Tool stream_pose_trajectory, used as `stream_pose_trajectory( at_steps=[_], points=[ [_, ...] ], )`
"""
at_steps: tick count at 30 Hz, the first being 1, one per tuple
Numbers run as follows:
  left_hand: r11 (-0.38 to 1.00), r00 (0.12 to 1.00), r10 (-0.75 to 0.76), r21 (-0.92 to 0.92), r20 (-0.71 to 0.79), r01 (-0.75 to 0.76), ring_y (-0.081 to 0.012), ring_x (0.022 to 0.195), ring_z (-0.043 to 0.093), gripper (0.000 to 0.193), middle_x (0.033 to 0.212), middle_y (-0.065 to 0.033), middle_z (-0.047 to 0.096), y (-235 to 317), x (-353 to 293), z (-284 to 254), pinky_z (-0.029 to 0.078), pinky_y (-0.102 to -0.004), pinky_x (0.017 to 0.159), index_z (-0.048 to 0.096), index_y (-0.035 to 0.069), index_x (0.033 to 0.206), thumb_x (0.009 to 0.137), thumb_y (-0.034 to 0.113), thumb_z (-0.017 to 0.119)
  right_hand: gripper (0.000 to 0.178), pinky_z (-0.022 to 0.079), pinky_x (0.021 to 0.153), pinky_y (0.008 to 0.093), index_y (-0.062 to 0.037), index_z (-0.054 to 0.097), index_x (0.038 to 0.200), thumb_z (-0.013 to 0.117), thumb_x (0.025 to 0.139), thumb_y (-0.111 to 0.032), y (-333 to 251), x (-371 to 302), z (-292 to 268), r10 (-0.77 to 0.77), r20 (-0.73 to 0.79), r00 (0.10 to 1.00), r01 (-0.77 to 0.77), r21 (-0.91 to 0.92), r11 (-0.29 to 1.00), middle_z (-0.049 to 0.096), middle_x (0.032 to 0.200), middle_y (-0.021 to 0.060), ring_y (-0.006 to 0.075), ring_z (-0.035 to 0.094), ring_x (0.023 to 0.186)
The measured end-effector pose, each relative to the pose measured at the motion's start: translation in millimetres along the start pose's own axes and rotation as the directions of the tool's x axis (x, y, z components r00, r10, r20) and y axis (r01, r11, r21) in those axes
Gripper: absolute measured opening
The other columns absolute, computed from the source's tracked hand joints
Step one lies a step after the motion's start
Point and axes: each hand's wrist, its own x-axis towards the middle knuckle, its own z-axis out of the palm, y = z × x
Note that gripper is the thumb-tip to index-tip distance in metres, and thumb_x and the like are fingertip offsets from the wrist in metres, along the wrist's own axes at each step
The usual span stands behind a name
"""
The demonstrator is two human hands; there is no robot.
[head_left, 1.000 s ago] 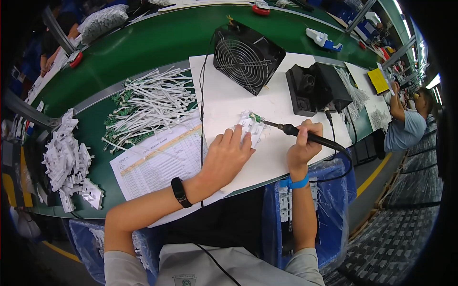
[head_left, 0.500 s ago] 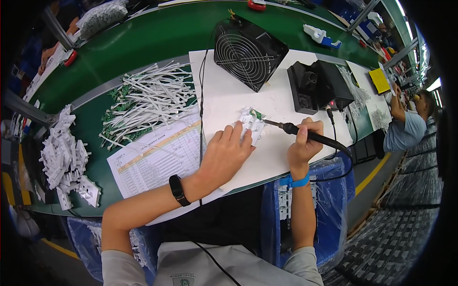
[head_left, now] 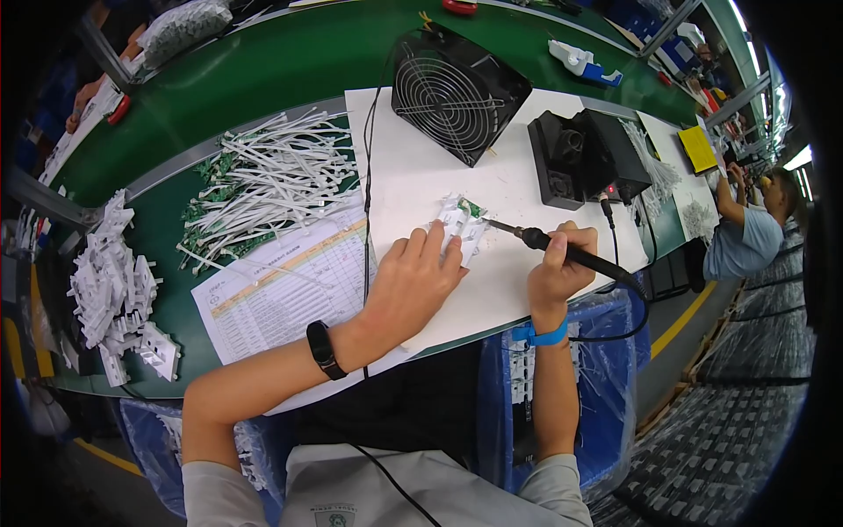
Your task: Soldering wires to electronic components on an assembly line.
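Observation:
My left hand (head_left: pixel 411 288) steadies a white plastic housing (head_left: pixel 461 235) against the white work sheet, fingers and thumb on its near side. A small green circuit board (head_left: pixel 472 209) sits at the housing's far end. Wrapped round the grip of a soldering iron (head_left: pixel 562 249), my right hand (head_left: pixel 562 274) points its metal tip left at the board's near edge. Whether the tip touches the board is too small to tell. A black cable trails from the iron, past my blue wrist strap.
Beyond the housing stand a black fan (head_left: pixel 457 97) and a black soldering station (head_left: pixel 606 158). To the left lie white cables with green boards (head_left: pixel 268 180), a printed form (head_left: pixel 285 285) and piled white housings (head_left: pixel 110 281). Blue-lined bins (head_left: pixel 606 386) are below the table edge. A co-worker (head_left: pixel 746 233) sits far right.
The view has shifted slightly, moving the scene a little left. Both hands keep their hold, and the iron's tip stays by the board.

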Motion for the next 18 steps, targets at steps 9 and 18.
stream_pose_trajectory(
  at_steps=[9, 18],
  points=[
    [0.999, 0.999, -0.027, -0.035, -0.026, 0.027, -0.0285, 0.094, 0.061, 0.039, 0.116, -0.0209, 0.064, 1.3, 0.3, -0.7, 0.053, -0.0354, 0.072, 0.067, 0.0, 0.113, 0.085, 0.026, 0.077, 0.013, 0.032, 0.057, 0.0226, -0.0021, 0.053, 0.09, 0.061, 0.097, -0.009, -0.9, -1.3, 0.3, 0.053, 0.03, 0.998, -0.055, 0.092, 0.994, 0.052, 0.071, 0.0033, 0.007, 0.042, 0.062],
    [0.999, 0.999, -0.026, -0.022, -0.044, 0.025, -0.0284, 0.095, 0.061, 0.04, 0.116, -0.0208, 0.064, 1.0, -1.7, 2.6, 0.053, -0.0348, 0.073, 0.067, 0.0, 0.114, 0.084, 0.026, 0.077, 0.009, 0.035, 0.056, 0.0214, -0.0006, 0.058, 0.092, 0.067, 0.093, -0.003, 0.1, -1.0, 5.0, 0.103, 0.145, 0.984, -0.114, 0.075, 0.991, 0.056, 0.071, 0.0034, 0.007, 0.046, 0.061]
  ],
)
